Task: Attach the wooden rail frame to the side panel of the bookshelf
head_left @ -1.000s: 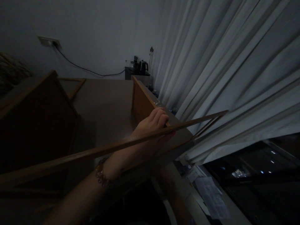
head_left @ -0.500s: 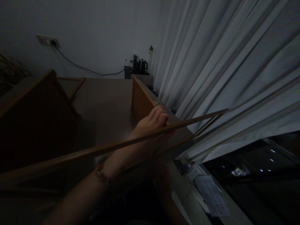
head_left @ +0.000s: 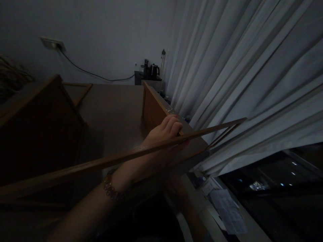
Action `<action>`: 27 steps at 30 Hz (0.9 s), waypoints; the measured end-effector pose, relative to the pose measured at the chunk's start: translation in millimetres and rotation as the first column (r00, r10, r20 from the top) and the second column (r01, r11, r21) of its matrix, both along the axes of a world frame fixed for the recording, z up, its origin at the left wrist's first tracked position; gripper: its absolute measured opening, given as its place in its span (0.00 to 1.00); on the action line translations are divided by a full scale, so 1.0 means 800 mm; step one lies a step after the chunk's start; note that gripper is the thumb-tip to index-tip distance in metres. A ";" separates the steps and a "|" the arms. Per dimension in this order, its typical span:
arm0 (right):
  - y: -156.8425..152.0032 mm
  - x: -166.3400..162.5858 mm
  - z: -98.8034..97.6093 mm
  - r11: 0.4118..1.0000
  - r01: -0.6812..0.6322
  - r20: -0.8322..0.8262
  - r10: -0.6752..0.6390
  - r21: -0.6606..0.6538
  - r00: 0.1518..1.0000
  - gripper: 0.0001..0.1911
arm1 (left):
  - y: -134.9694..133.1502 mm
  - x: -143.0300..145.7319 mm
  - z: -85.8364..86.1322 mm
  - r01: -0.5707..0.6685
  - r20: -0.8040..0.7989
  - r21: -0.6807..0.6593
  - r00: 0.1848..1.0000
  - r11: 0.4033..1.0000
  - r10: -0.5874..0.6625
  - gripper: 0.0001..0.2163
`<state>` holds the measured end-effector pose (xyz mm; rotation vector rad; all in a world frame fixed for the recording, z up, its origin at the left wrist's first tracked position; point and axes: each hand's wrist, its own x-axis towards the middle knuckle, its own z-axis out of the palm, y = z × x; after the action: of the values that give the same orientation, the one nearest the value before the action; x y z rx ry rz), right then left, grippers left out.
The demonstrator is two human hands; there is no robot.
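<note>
My left hand (head_left: 165, 132) is closed over the top edge of a brown wooden side panel (head_left: 151, 111) of a piece of furniture lying on its side; a bead bracelet (head_left: 109, 186) is on the wrist. A long thin wooden rail (head_left: 75, 169) runs from the lower left to the curtain and crosses in front of that hand. Below the panel a dim limb (head_left: 185, 205), perhaps my right forearm, reaches up into shadow; its hand is hidden. The room is very dark.
A second wooden panel (head_left: 37, 127) stands at the left, with a flat brown board (head_left: 113, 111) between the two. White curtains (head_left: 239, 74) hang at the right above a sill with papers (head_left: 227, 211). A kettle (head_left: 153, 70) sits on a far stand; a cable runs from a wall socket (head_left: 51, 43).
Almost nothing: the view shifts slightly and the dim limb below the panel moves a little. My left hand keeps its hold on the panel edge.
</note>
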<state>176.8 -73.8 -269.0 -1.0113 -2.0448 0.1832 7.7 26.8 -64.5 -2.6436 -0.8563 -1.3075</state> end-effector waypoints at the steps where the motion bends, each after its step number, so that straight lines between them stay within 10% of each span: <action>1: 0.001 0.003 0.000 1.000 -0.023 0.043 0.022 0.005 0.999 0.12 | 0.001 0.000 -0.001 -0.003 -0.005 0.001 1.000 1.000 0.003 0.12; 10: 0.010 0.022 -0.001 0.988 -0.133 0.261 0.109 0.078 0.959 0.27 | 0.001 -0.002 -0.001 0.007 -0.020 0.049 1.000 0.999 -0.006 0.12; 27: -0.016 -0.024 0.003 0.940 0.142 -0.374 -0.258 -0.310 0.891 0.09 | -0.001 -0.003 0.000 0.024 -0.022 0.023 0.999 0.999 -0.023 0.11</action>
<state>157.7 -86.6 -266.9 -1.2315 -1.5449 0.5374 5.3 26.2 -64.2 -2.6533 -0.8046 -1.2828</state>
